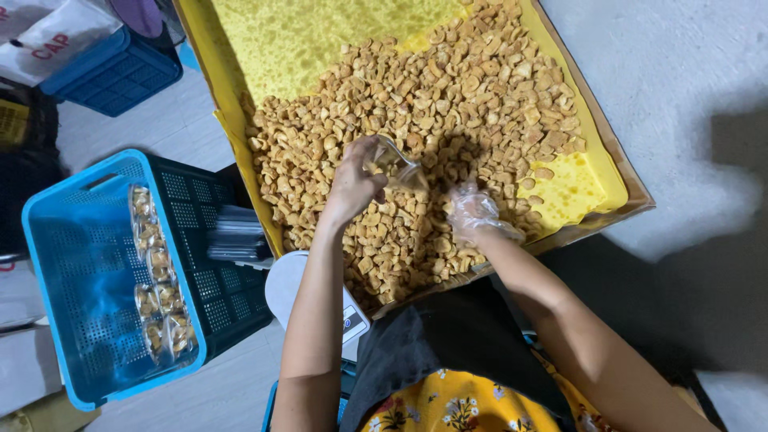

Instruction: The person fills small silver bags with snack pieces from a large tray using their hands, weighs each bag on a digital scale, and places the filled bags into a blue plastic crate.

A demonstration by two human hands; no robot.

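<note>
Bag (398, 166) in left hand (353, 182)

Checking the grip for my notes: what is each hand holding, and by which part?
The left hand holds a clear bag by its open top edge. The gloved right hand rests among the snack pieces; its hold cannot be told.

Small clear plastic bag (398, 166): transparent, thin, mouth held open, tilted, held up just above the heap near its centre; a few golden pieces show through its wall

Heap of golden-brown, bite-sized fried snack pieces (448, 104): irregular, chunky, loose; spread thickly across the middle and near side of a wide, shallow cardboard tray lined with yellow paper (320, 36); the liner bears oil spots and lies bare at the far left and at the near right corner; scattered single pieces sit at the heap's right edge
</note>
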